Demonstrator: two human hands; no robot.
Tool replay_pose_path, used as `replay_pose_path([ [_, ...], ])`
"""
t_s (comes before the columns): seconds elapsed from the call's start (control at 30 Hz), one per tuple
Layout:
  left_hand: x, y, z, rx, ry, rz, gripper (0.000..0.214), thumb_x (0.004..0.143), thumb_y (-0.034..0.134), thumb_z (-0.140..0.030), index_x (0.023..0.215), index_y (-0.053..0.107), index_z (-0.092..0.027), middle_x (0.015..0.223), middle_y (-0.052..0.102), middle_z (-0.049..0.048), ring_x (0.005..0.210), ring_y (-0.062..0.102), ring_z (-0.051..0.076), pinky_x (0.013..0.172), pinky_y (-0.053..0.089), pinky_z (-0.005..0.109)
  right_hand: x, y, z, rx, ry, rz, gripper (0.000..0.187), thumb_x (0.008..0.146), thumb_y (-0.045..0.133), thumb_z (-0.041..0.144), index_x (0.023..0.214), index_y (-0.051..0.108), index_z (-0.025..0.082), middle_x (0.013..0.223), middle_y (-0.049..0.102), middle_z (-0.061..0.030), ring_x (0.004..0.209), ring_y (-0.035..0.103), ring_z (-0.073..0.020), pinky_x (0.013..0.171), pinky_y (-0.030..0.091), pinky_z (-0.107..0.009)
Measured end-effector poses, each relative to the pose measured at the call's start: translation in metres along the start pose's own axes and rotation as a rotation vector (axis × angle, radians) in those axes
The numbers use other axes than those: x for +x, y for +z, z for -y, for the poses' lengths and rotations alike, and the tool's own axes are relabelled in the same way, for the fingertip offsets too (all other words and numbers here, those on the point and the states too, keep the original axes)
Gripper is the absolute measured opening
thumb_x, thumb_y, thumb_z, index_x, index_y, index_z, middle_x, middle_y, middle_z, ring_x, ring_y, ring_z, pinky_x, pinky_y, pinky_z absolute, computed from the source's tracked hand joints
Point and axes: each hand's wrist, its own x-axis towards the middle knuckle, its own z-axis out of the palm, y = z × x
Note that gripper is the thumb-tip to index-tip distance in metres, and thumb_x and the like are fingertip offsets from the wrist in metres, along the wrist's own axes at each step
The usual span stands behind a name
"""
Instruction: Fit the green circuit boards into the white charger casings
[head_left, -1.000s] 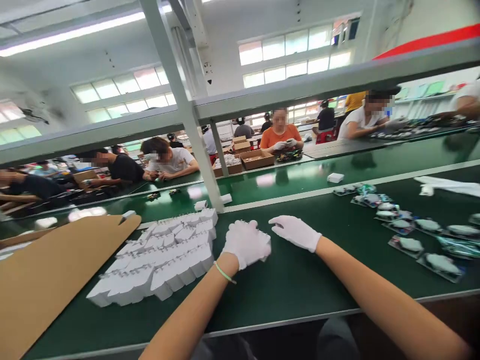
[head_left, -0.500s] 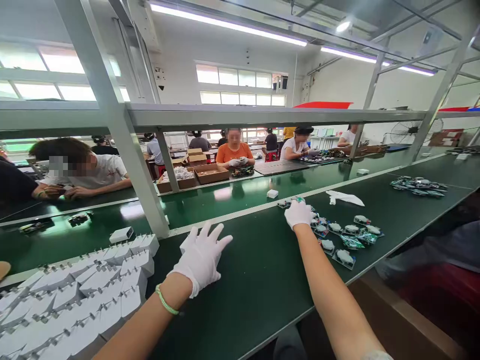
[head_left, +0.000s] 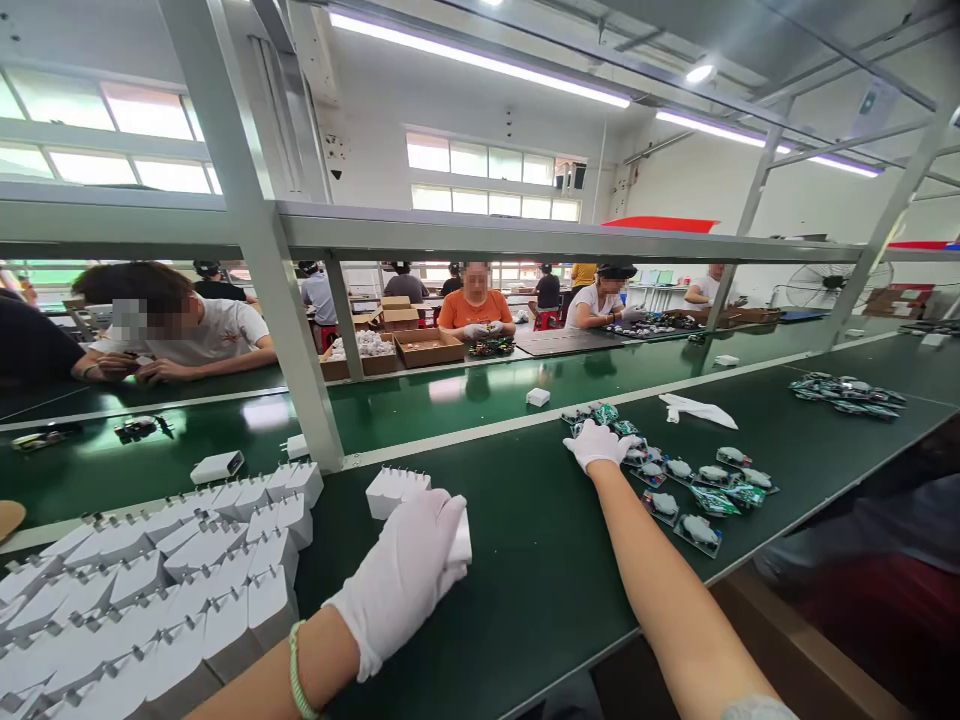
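Observation:
My left hand (head_left: 409,570), in a white glove, is closed around a white plastic charger housing (head_left: 462,540) above the bench. Much of that housing is hidden by the fingers. Just behind it, a short row of white charger housings (head_left: 396,487) with metal prongs stands on the green surface. My right hand (head_left: 598,447), also gloved, is at the near left side of a spread of circuit boards (head_left: 697,532) with white tops. Its fingers look apart and reach over the boards; the fingertips are partly hidden.
Many white charger housings (head_left: 142,600) stand in rows at left. A white glove (head_left: 699,410) and another pile of circuit boards (head_left: 847,393) lie to the right. A metal post (head_left: 289,300) rises at the bench's far edge. Across the line, co-workers sit, one in an orange shirt (head_left: 476,308).
My left hand has gone from spread fingers to a grip on a white charger housing. My right hand has drawn back slightly at the circuit boards. The view has shifted a little.

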Motion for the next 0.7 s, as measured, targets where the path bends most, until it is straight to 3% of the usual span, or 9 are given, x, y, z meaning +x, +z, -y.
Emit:
replay_pose_path([
  [0.2,-0.051,0.020,-0.012,-0.593,-0.069,-0.001,0.058,0.067,0.064,-0.016,0.120,0.042,-0.023,0.110,0.056,0.0089,0.093,0.061,0.023,0.082,0.055,0.040,-0.010,0.003,0.019,0.177,-0.190,0.041,0.032,0.089,0.058,0.034,0.116,0.056,0.015,0.118,0.058,-0.0096,0.105,0.057,-0.0241,0.091,0.045,-0.047],
  [0.3,-0.054,0.020,-0.010,-0.744,-0.244,-0.053,0.050,0.064,0.063,-0.014,0.110,0.043,-0.024,0.104,0.057,0.0052,0.087,0.062,0.020,0.079,0.055,0.036,-0.030,-0.006,0.033,0.333,-0.393,0.097,0.035,0.083,0.065,0.030,0.112,0.058,0.013,0.109,0.062,-0.0092,0.097,0.060,-0.0203,0.087,0.048,-0.038],
  [0.4,-0.051,0.014,-0.001,-0.832,-0.462,-0.044,0.041,0.065,0.062,-0.019,0.102,0.042,-0.022,0.097,0.056,0.0029,0.081,0.061,0.019,0.077,0.053,0.036,-0.069,-0.021,0.048,0.484,-0.608,0.156,0.043,0.080,0.064,0.030,0.119,0.055,0.016,0.110,0.064,-0.0064,0.098,0.061,-0.0175,0.089,0.048,-0.031],
  [0.47,-0.049,0.010,0.005,-0.904,-0.564,0.003,0.042,0.065,0.063,-0.022,0.102,0.042,-0.022,0.095,0.055,0.0017,0.081,0.060,0.018,0.078,0.052,0.036,-0.101,-0.030,0.054,0.574,-0.741,0.236,0.047,0.080,0.062,0.032,0.125,0.051,0.023,0.115,0.063,-0.0023,0.101,0.061,-0.0161,0.089,0.049,-0.029],
  [0.53,-0.049,0.009,0.009,-0.980,-0.606,0.054,0.046,0.065,0.063,-0.025,0.106,0.042,-0.022,0.095,0.055,0.0007,0.081,0.059,0.018,0.078,0.051,0.035,-0.131,-0.036,0.058,0.726,-0.870,0.409,0.050,0.075,0.067,0.027,0.123,0.052,0.027,0.114,0.064,-0.0012,0.103,0.061,-0.0179,0.088,0.050,-0.031],
  [0.63,-0.050,0.008,0.012,-1.058,-0.580,0.085,0.052,0.065,0.066,-0.028,0.111,0.042,-0.025,0.095,0.056,-0.0005,0.080,0.059,0.018,0.074,0.049,0.033,-0.161,-0.039,0.057,0.921,-1.013,0.616,0.053,0.063,0.080,0.023,0.111,0.058,0.026,0.102,0.066,-0.0017,0.091,0.064,-0.0192,0.082,0.052,-0.032],
  [0.7,-0.049,0.007,0.012,-1.089,-0.557,0.083,0.052,0.065,0.067,-0.029,0.111,0.043,-0.026,0.094,0.057,-0.0014,0.079,0.058,0.018,0.071,0.048,0.032,-0.172,-0.039,0.056,0.957,-1.124,0.646,0.053,0.060,0.085,0.031,0.106,0.059,0.025,0.096,0.065,-0.0023,0.080,0.063,-0.0182,0.075,0.054,-0.032],
])
